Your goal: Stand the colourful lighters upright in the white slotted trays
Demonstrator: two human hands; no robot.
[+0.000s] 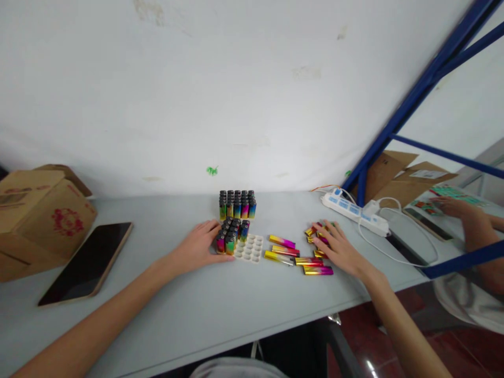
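Note:
My left hand (200, 244) curls round the left end of a white tray (255, 249) with round hollows, its thumb along the near side and its fingers behind. Black-topped lighters (231, 237) in shiny rainbow colours stand upright on the tray's left part; the hollows on its right are bare. My right hand (339, 249) lies with fingers spread over a small pile of shiny metallic tubes (321, 239), which look like lighter casings. The hand partly hides that pile. Between the hands lie several more such casings (284, 251) in yellow, red and purple.
Behind the tray stands a block of upright lighters (237, 203) near the wall. A phone (88, 262) and a cardboard box (43, 220) are at left. At right are a power strip (354, 212) with cables, a blue metal frame (417, 94) and another person's hand (457, 207).

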